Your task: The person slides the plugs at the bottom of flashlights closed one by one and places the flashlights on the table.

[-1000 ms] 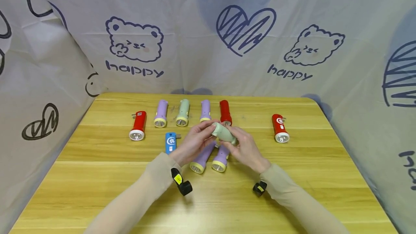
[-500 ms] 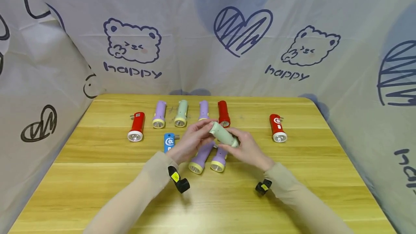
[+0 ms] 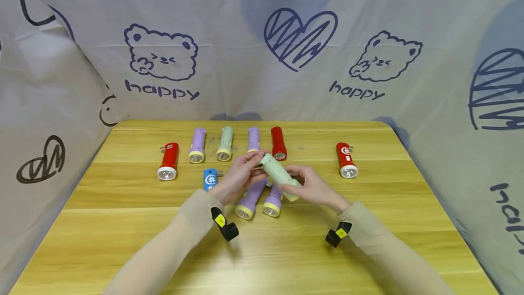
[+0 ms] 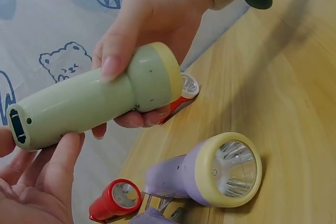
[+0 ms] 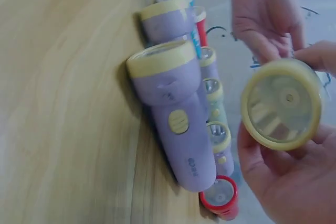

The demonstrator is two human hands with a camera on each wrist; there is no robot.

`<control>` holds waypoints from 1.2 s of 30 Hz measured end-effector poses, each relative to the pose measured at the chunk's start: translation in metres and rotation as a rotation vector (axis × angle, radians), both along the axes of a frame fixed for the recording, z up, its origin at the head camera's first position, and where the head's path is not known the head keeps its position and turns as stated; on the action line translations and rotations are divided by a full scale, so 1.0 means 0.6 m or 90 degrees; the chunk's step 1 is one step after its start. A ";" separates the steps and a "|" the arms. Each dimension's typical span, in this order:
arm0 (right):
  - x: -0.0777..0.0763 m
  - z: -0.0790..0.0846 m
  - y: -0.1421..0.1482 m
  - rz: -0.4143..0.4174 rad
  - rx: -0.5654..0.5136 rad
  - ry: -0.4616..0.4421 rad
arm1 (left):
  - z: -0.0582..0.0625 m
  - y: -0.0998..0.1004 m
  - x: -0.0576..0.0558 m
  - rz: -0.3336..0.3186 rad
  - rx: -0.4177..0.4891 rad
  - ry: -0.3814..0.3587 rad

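A pale green flashlight [image 3: 276, 171] with a yellow rim is held above the table by both hands, tilted with its lens end down to the right. My left hand [image 3: 237, 176] pinches the tail, where a dark slot [image 4: 18, 126] shows in the left wrist view. Around the head end, my right hand [image 3: 313, 185] grips with the thumb on top and fingers beneath. The lens [image 5: 281, 107] faces the right wrist camera. Below the hands lie two purple flashlights [image 3: 251, 198] with yellow rims, partly hidden in the head view.
Along the back stand purple [image 3: 198, 144], green [image 3: 225, 142], purple [image 3: 253, 138] and red [image 3: 278, 142] flashlights. Red ones with white rims lie at left [image 3: 169, 160] and right [image 3: 346, 159]. A blue flashlight [image 3: 210, 179] is partly behind the left hand. Printed fabric [image 3: 229, 72] borders the wooden table [image 3: 262, 258].
The green flashlight has tilted more steeply, its lens end lowering so that the yellow rim now shows. My right hand has turned with it. The whole scene has drifted slightly left.
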State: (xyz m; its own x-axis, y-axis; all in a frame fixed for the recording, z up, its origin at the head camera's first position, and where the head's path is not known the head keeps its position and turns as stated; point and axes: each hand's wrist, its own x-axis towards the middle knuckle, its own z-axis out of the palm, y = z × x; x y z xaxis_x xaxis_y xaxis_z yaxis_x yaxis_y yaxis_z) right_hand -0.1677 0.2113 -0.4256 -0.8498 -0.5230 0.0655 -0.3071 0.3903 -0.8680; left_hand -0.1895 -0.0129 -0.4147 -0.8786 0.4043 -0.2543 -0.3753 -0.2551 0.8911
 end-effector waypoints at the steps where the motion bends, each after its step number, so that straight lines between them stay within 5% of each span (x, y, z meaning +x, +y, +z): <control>1: 0.000 0.002 0.001 0.009 -0.004 -0.016 | 0.000 0.000 -0.001 0.001 -0.003 -0.003; 10: -0.004 0.007 0.004 0.043 -0.043 -0.129 | 0.004 0.001 0.001 -0.006 -0.015 -0.010; 19: -0.005 -0.001 0.010 -0.035 -0.074 -0.192 | 0.008 -0.004 0.007 -0.016 -0.034 0.065; 25: -0.010 -0.001 0.020 -0.072 -0.089 -0.208 | 0.002 -0.009 0.011 -0.032 -0.107 0.162; 32: -0.020 -0.001 0.031 -0.111 -0.108 -0.224 | 0.001 -0.019 0.022 -0.052 -0.315 0.335; 36: -0.028 0.002 0.039 -0.145 -0.112 -0.228 | -0.001 -0.020 0.025 -0.067 -0.376 0.412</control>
State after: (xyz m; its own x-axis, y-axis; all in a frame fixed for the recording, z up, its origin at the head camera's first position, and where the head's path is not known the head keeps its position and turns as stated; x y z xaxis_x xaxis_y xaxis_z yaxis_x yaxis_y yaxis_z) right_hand -0.1848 0.2344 -0.4241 -0.9271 -0.3273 -0.1826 0.1014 0.2501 -0.9629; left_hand -0.1745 -0.0250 -0.4150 -0.8881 0.4512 0.0882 0.2538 0.3213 0.9123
